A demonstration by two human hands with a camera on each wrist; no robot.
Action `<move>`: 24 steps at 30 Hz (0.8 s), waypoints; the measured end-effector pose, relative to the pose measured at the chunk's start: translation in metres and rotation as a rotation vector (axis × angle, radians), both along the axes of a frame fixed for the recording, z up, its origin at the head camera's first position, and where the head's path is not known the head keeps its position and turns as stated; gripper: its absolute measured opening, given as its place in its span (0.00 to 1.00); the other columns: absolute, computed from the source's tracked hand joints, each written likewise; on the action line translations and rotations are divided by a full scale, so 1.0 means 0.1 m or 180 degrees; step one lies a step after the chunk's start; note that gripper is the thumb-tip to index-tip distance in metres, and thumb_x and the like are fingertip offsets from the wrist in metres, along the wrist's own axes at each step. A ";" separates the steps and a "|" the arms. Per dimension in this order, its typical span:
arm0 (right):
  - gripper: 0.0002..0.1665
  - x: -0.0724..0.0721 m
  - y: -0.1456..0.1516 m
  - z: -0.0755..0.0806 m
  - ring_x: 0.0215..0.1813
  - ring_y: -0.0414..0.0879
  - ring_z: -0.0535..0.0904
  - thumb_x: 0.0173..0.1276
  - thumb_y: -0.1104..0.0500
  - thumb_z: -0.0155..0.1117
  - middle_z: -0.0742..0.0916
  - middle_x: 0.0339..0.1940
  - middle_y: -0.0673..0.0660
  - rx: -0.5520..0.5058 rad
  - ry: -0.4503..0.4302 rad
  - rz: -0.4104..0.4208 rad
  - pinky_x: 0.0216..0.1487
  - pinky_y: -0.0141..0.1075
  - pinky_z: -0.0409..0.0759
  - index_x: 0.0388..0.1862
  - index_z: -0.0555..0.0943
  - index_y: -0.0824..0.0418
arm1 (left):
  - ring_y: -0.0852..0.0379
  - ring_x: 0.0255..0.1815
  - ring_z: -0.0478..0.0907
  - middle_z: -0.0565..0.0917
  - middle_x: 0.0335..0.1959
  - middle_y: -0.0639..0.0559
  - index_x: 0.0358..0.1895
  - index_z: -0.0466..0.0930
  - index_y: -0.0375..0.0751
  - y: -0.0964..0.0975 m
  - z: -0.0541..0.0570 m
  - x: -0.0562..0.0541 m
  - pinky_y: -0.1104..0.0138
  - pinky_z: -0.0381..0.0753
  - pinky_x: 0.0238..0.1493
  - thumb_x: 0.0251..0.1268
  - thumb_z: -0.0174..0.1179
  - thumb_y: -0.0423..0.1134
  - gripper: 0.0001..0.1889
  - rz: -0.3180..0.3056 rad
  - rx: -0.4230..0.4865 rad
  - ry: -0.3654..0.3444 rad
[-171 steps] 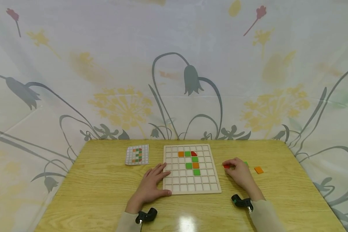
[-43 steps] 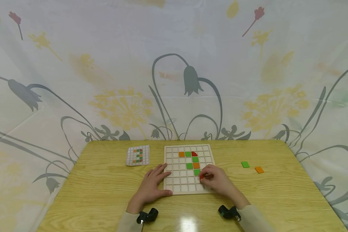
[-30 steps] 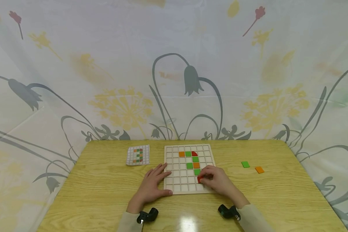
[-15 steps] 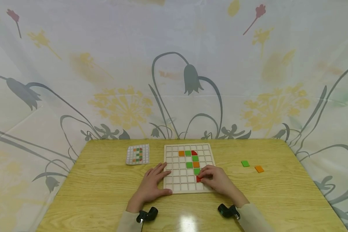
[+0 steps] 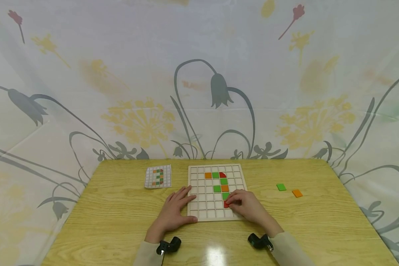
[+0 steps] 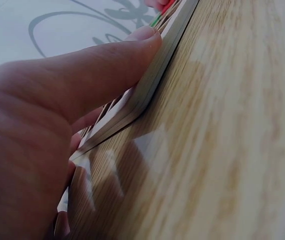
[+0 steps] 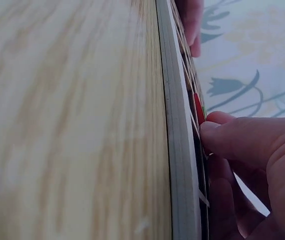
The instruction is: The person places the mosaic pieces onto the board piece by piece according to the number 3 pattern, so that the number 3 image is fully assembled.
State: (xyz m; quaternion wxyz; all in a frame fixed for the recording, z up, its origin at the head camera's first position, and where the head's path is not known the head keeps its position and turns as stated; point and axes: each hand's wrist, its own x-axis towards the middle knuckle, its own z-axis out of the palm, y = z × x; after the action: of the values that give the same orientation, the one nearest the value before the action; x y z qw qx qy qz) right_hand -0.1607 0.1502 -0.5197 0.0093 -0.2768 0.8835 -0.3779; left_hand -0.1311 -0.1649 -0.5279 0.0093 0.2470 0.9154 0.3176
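A wooden grid board [image 5: 201,214] lies on the table, with green, orange and red tiles set in some of its cells. My left hand [image 5: 174,212] rests on the board's left edge, fingers spread and thumb at the near left corner. In the left wrist view the thumb [image 6: 107,67] lies along the board's rim. My right hand [image 5: 247,207] pinches a red tile [image 5: 226,204] between thumb and fingertips, at the cell just below the lowest green tile [image 5: 225,195]. The right wrist view shows the red tile [image 7: 199,107] tilted at the thumb tip; its far side is hidden.
A paper card [image 5: 157,176] printed with a coloured grid pattern lies left of the board. Loose on the table to the right are a green tile [image 5: 281,187] and an orange tile [image 5: 297,193]. A patterned curtain [image 5: 199,81] hangs behind the table.
My right hand has picked up the red tile from the table at right and carried it left to the board, then shifted it slightly into its cell. The left hand stays put.
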 end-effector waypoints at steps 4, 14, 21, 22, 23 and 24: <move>0.09 -0.01 -0.01 -0.01 0.50 0.48 0.82 0.64 0.67 0.70 0.86 0.42 0.45 0.0032 0.0046 0.0009 0.53 0.44 0.80 0.35 0.89 0.52 | 0.46 0.80 0.49 0.58 0.79 0.49 0.70 0.74 0.47 0.00 0.00 0.00 0.40 0.47 0.72 0.55 0.68 0.61 0.40 -0.0002 -0.0002 0.0011; 0.09 0.01 -0.04 0.01 0.48 0.48 0.82 0.63 0.68 0.70 0.86 0.40 0.44 -0.0007 0.0008 -0.0065 0.52 0.43 0.80 0.33 0.90 0.53 | 0.45 0.80 0.49 0.58 0.79 0.49 0.70 0.74 0.48 0.00 -0.01 0.00 0.39 0.48 0.72 0.55 0.68 0.61 0.39 0.0001 -0.0009 0.0008; 0.10 0.03 -0.05 0.01 0.46 0.46 0.79 0.63 0.68 0.71 0.83 0.39 0.42 0.0007 0.0067 -0.0123 0.49 0.40 0.80 0.32 0.90 0.53 | 0.45 0.79 0.49 0.58 0.79 0.49 0.70 0.74 0.47 0.01 0.01 0.00 0.40 0.47 0.72 0.55 0.68 0.61 0.39 0.0011 -0.0013 -0.0018; 0.10 0.04 -0.05 0.01 0.45 0.45 0.79 0.63 0.68 0.71 0.83 0.39 0.42 0.0005 0.0078 -0.0125 0.48 0.40 0.80 0.32 0.90 0.53 | 0.45 0.79 0.49 0.58 0.79 0.48 0.70 0.74 0.47 0.01 0.01 0.00 0.40 0.47 0.72 0.55 0.68 0.61 0.39 0.0011 -0.0006 -0.0025; 0.10 0.04 -0.06 0.02 0.45 0.45 0.79 0.63 0.69 0.71 0.82 0.38 0.41 0.0003 0.0081 -0.0132 0.48 0.39 0.80 0.32 0.90 0.53 | 0.45 0.79 0.49 0.58 0.79 0.48 0.70 0.74 0.47 0.01 0.01 0.00 0.40 0.47 0.72 0.55 0.68 0.61 0.39 0.0010 -0.0002 -0.0025; 0.11 0.04 -0.06 0.03 0.45 0.45 0.78 0.63 0.69 0.70 0.82 0.38 0.41 -0.0003 0.0086 -0.0133 0.47 0.39 0.80 0.31 0.90 0.53 | 0.45 0.79 0.49 0.58 0.79 0.48 0.70 0.74 0.47 0.01 0.02 0.00 0.40 0.47 0.72 0.55 0.68 0.61 0.39 0.0012 -0.0001 -0.0025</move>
State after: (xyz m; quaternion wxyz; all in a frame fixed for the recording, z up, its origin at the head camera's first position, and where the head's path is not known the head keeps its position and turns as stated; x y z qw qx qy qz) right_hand -0.1563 0.1439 -0.5170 -0.0106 -0.2634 0.8889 -0.3747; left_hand -0.1307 -0.1641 -0.5261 0.0123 0.2441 0.9159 0.3184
